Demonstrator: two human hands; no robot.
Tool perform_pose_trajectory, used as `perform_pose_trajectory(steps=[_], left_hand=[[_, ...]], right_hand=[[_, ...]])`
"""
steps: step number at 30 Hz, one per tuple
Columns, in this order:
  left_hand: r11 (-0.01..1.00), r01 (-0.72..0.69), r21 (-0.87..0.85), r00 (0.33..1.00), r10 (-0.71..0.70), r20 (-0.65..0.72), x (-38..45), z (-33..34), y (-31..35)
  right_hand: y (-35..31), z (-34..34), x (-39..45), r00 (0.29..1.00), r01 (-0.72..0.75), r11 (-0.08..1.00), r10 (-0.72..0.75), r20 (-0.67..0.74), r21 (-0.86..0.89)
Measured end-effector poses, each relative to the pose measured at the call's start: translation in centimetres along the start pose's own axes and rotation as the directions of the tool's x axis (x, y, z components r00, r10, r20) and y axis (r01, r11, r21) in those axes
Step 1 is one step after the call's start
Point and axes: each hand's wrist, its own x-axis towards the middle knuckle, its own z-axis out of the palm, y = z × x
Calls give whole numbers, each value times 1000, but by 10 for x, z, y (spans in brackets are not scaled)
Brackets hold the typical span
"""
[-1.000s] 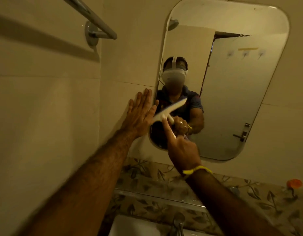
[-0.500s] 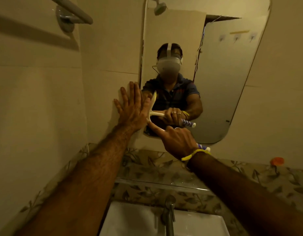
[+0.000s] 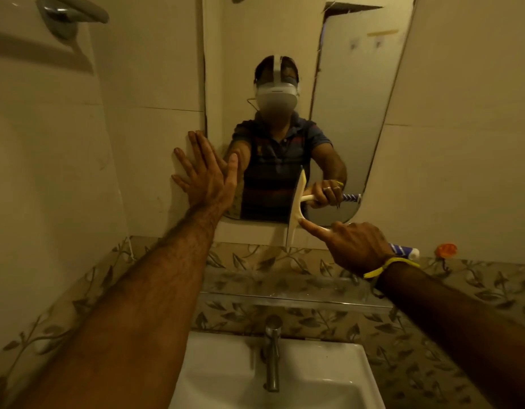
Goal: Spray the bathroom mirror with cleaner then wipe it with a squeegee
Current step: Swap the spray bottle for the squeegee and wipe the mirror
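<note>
The white plastic squeegee (image 3: 295,212) stands blade-upright against the lower edge of the rounded wall mirror (image 3: 352,119). My right hand (image 3: 354,247) grips its blue-striped handle, index finger stretched along the neck. My left hand (image 3: 206,177) presses flat, fingers spread, on the beige tiled wall (image 3: 149,84) beside the mirror, above the white basin (image 3: 314,385).

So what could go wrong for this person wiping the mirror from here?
The squeegee blade hangs past the mirror bottom edge, so it may miss glass and drag drips onto the wall. The left hand lies flat at the mirror's left edge and could smudge it. The right hand grips far back, so pressure may be uneven.
</note>
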Motion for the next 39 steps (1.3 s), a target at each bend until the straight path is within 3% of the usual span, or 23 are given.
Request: perform_pose_trajectory(steps=[9,15,17,22,27,32,35,39], left_hand=[[999,23,-24,999,-22,26,-4,-12,10],[998,-66,17,998,66,-2,-6,-28,34],[994,-110,13,994,110,-8,-2,-37,43],[983,-182,-34,983,181,-28,23,-73,55],[980,-181,-81,983,179,-26,61,-116,47],[919,-26,-393,988,83,129,81,-132,60],[961,-14,-278,987,58,150,81,-117,68],[964,-58,-258,997,67,27,85,-98,67]], right_hand=[[48,-3,-52,954,-276,961,274,121,-1],[66,-20,-63,874,-477,857,486,0,195],[57,-37,-50,871,-438,859,478,-112,265],[19,-89,13,870,-181,870,359,-339,458],[22,-152,93,792,-19,906,272,-547,424],[29,-229,172,744,-54,923,292,-602,382],[21,-251,209,751,-47,944,250,-612,328],[21,-245,231,762,-78,964,221,-609,253]])
